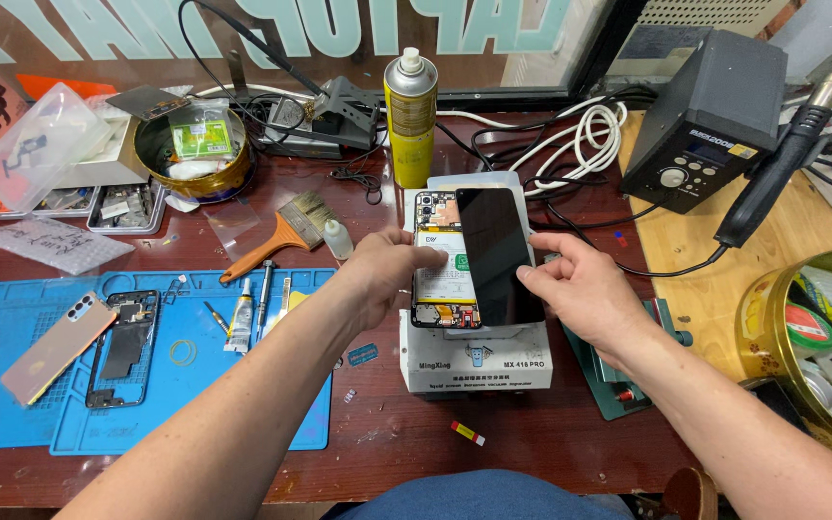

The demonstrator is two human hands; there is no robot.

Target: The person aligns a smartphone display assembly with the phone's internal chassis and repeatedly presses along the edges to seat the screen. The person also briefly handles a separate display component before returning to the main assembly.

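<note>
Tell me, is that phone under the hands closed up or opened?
Opened: the black screen panel is lifted aside, exposing the battery and circuit boards of the phone.
</note>
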